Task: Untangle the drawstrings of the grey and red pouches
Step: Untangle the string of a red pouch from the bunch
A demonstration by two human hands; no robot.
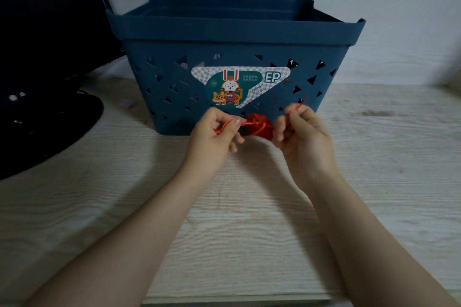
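Left hand (219,129): pinched on a red drawstring (225,125), its loop sticking out past the knuckles.
Right hand (303,129): pinched on the other cord end (300,105), which pokes up above the fingers.
Red pouch (258,126): bunched between both hands, touching them.
Blue basket (234,62): just behind the hands.
Wooden table (249,219): below the forearms.

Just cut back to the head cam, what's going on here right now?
A person holds a small red pouch up between both hands, above a pale wood-grain table and in front of a blue plastic basket. The left hand pinches one red drawstring; the right hand pinches the other red cord end, pulling outward. No grey pouch is visible, so I can't tell whether the two are already separated.
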